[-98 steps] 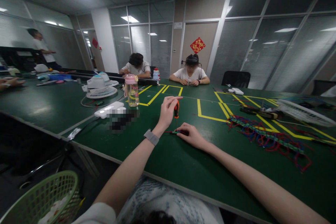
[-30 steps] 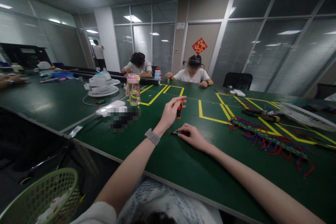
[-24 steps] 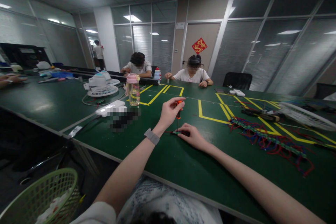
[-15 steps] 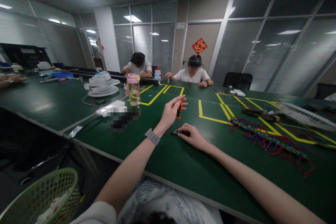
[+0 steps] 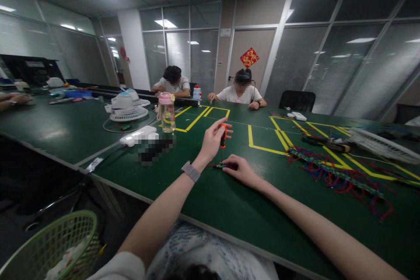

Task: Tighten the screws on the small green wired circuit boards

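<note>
My left hand (image 5: 211,141), with a grey watch band on its wrist, grips an orange-and-black screwdriver (image 5: 223,137) between the thumb and partly stretched fingers. The screwdriver stands upright, its thin shaft pointing down to a small green circuit board (image 5: 218,166) on the table. My right hand (image 5: 242,171) rests on the tabletop and pinches the right end of that board with its fingertips. Red wire shows at the board's left end. Exactly where the tip meets the board is too small to tell.
On the green table (image 5: 210,201), a row of circuit boards with red and blue wires (image 5: 334,173) lies right. A pink-lidded bottle (image 5: 168,113), white power strip (image 5: 139,135) and white fan (image 5: 127,107) stand left. Two people sit opposite. A green basket (image 5: 49,245) is below left.
My left hand and the screwdriver handle have shifted very slightly left, and the fingers have changed position a little. My right hand and the board stay in place.
</note>
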Action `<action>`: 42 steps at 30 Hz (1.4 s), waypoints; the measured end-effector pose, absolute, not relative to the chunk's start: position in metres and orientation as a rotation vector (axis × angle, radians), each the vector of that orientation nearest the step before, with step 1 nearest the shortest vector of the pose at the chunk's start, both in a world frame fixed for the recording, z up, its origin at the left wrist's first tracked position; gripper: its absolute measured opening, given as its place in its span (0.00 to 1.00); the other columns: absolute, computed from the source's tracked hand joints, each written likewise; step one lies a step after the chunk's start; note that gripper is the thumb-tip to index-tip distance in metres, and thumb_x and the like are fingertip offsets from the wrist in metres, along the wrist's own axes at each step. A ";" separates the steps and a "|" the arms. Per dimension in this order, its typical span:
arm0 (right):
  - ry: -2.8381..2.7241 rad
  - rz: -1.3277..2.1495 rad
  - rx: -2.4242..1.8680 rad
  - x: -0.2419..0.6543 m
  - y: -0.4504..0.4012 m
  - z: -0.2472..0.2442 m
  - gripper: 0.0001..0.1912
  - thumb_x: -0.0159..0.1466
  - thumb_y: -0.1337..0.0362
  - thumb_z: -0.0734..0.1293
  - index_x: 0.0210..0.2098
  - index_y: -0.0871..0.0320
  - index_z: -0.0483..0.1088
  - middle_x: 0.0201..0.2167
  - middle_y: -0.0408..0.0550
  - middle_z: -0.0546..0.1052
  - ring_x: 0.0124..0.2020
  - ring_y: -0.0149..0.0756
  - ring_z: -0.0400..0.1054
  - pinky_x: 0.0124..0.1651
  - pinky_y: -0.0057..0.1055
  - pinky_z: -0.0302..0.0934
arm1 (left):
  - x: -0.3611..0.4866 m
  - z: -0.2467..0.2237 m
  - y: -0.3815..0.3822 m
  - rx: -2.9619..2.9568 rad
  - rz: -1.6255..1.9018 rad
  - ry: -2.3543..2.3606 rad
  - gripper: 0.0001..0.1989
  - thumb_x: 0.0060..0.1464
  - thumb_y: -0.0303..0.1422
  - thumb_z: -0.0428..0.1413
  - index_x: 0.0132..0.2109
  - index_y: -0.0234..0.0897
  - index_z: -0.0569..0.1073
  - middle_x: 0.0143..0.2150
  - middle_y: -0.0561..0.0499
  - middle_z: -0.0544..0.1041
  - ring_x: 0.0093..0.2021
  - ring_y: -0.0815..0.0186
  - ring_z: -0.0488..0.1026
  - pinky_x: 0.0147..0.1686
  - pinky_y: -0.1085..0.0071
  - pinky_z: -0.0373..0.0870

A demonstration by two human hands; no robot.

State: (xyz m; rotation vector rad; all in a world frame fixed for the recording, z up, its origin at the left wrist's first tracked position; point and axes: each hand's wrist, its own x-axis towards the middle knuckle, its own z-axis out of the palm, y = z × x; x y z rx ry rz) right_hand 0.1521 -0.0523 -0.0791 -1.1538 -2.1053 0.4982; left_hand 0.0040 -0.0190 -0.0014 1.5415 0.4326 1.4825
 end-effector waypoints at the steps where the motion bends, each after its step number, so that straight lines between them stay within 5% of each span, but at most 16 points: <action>1: -2.104 0.504 -1.149 0.152 -0.052 -0.079 0.09 0.58 0.66 0.67 0.38 0.58 0.76 0.32 0.47 0.71 0.31 0.33 0.65 0.35 0.30 0.61 | 0.004 -0.002 -0.018 1.544 1.491 0.436 0.18 0.57 0.34 0.51 0.54 0.36 0.68 0.42 0.46 0.74 0.37 0.66 0.75 0.35 0.70 0.74; 7: -2.104 0.499 -1.145 0.152 -0.053 -0.079 0.08 0.58 0.66 0.67 0.37 0.59 0.76 0.31 0.47 0.71 0.31 0.32 0.65 0.36 0.30 0.60 | 0.001 -0.004 -0.018 1.743 1.609 0.577 0.11 0.52 0.35 0.57 0.42 0.36 0.76 0.41 0.47 0.74 0.39 0.66 0.73 0.38 0.73 0.71; 12: -2.103 0.499 -1.141 0.152 -0.053 -0.078 0.08 0.58 0.66 0.67 0.37 0.59 0.76 0.31 0.46 0.71 0.31 0.32 0.65 0.35 0.30 0.60 | 0.003 -0.002 -0.020 1.557 1.426 0.421 0.16 0.58 0.36 0.47 0.50 0.36 0.72 0.47 0.44 0.74 0.38 0.65 0.75 0.36 0.68 0.73; 18: -2.099 0.497 -1.141 0.152 -0.053 -0.079 0.07 0.58 0.67 0.67 0.36 0.59 0.76 0.31 0.46 0.72 0.31 0.32 0.65 0.36 0.30 0.61 | 0.002 0.000 -0.023 1.711 1.526 0.546 0.12 0.52 0.35 0.56 0.44 0.37 0.76 0.38 0.49 0.74 0.35 0.69 0.72 0.35 0.73 0.71; 22: -2.099 0.504 -1.141 0.151 -0.053 -0.078 0.08 0.58 0.67 0.67 0.37 0.59 0.76 0.32 0.47 0.72 0.32 0.33 0.66 0.36 0.30 0.61 | 0.002 0.000 -0.021 1.738 1.583 0.557 0.12 0.56 0.35 0.52 0.44 0.39 0.77 0.45 0.46 0.73 0.44 0.65 0.72 0.42 0.71 0.70; 25: -2.095 0.513 -1.139 0.151 -0.054 -0.077 0.08 0.58 0.67 0.67 0.37 0.59 0.76 0.32 0.47 0.72 0.32 0.33 0.66 0.37 0.30 0.61 | 0.003 -0.002 -0.020 1.595 1.466 0.421 0.15 0.58 0.36 0.49 0.49 0.38 0.73 0.50 0.44 0.73 0.42 0.63 0.74 0.40 0.66 0.73; 30: -2.099 0.501 -1.159 0.151 -0.055 -0.075 0.08 0.58 0.67 0.67 0.37 0.59 0.76 0.32 0.47 0.72 0.32 0.33 0.66 0.36 0.30 0.61 | 0.003 -0.003 -0.021 1.665 1.501 0.509 0.16 0.52 0.36 0.57 0.47 0.37 0.74 0.40 0.47 0.75 0.37 0.66 0.74 0.37 0.70 0.72; 37: -2.101 0.500 -1.150 0.152 -0.053 -0.079 0.08 0.58 0.67 0.67 0.37 0.60 0.76 0.32 0.47 0.71 0.32 0.33 0.65 0.36 0.30 0.61 | 0.005 -0.004 -0.019 1.632 1.448 0.433 0.16 0.57 0.37 0.51 0.51 0.40 0.73 0.53 0.45 0.70 0.47 0.62 0.72 0.42 0.68 0.71; 42: -2.099 0.508 -1.140 0.152 -0.052 -0.080 0.08 0.58 0.67 0.67 0.38 0.60 0.76 0.32 0.47 0.72 0.32 0.33 0.65 0.37 0.30 0.61 | 0.004 -0.005 -0.016 1.567 1.456 0.455 0.17 0.54 0.35 0.54 0.51 0.37 0.72 0.44 0.45 0.75 0.38 0.65 0.74 0.38 0.68 0.73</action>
